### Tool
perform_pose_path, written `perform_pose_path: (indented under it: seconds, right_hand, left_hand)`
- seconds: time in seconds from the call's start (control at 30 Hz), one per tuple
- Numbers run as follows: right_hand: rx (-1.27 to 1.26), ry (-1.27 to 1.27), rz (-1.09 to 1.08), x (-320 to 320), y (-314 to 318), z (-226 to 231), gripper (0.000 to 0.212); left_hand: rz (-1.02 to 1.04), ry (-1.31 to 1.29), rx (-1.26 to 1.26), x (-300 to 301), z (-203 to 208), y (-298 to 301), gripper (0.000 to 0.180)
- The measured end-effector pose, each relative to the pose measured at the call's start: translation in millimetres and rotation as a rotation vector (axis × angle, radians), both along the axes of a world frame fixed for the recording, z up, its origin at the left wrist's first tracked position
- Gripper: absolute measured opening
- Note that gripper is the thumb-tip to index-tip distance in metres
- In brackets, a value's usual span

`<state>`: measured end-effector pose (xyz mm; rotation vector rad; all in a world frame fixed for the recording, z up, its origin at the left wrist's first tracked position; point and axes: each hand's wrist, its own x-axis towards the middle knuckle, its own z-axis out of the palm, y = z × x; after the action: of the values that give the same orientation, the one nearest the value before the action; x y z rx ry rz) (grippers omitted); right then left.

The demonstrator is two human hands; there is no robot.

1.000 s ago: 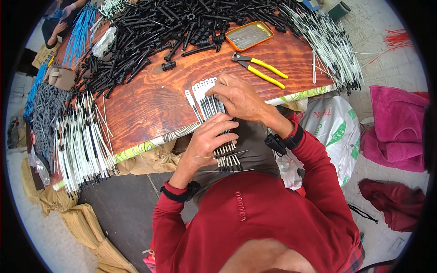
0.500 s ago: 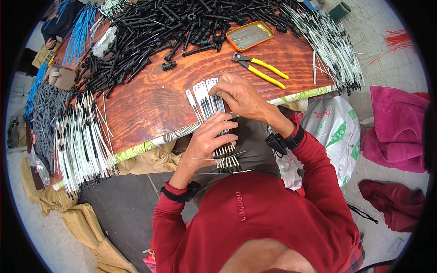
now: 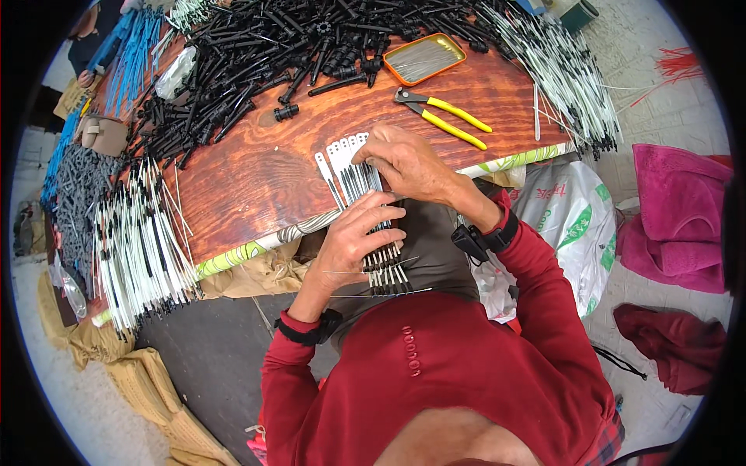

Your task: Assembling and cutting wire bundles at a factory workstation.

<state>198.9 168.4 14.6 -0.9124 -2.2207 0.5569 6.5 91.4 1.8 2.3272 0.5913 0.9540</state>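
A fan of flat white strips (image 3: 342, 153), with holes in their rounded upper ends and dark middles, lies at the table's near edge and runs down over my lap. My left hand (image 3: 351, 239) wraps its fingers across the strips' middle. Higher up, my right hand (image 3: 406, 165) pinches at the strips near their holed ends, its fingertips partly hidden. Below my left hand the lower ends show as pale rods with black tips (image 3: 386, 277). Two thin wires (image 3: 365, 294) cross these lower ends. One strip at the left stands slightly apart from the rest.
On the wooden table (image 3: 264, 179) lie yellow-handled cutters (image 3: 447, 120), an orange-rimmed tray (image 3: 392, 71) of thin metal pins, and a heap of black plastic parts (image 3: 264, 46). Bundles of white rods (image 3: 144, 256) hang over the left edge, more (image 3: 571, 78) at the right. A plastic bag (image 3: 571, 225) hangs at the right.
My right hand's fingers have shifted very slightly at the strips' upper ends. My left hand keeps its place on the bundle, and the view has moved a touch.
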Motion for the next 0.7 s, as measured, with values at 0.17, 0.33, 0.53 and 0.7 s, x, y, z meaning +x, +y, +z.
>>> perform_pose_path:
  seconds: [0.17, 0.33, 0.53, 0.7]
  right_hand:
    - [-0.020, -0.001, 0.005, -0.5, 1.6, -1.0, 0.012]
    - [-0.023, -0.008, 0.019, -2.4, 2.9, -0.1, 0.011]
    - [-0.055, -0.005, 0.042, -1.1, 4.7, 0.7, 0.010]
    - [-0.054, -0.052, 0.049, -4.5, 5.7, 1.9, 0.009]
  left_hand:
    - [0.000, -0.006, -0.014, 0.0, -1.5, 0.4, 0.041]
    - [0.010, 0.003, -0.014, 0.1, -2.8, -1.1, 0.040]
    - [0.005, 0.018, -0.025, -0.9, 2.1, -0.5, 0.041]
    - [0.003, 0.025, -0.020, -0.7, 5.1, 0.2, 0.041]
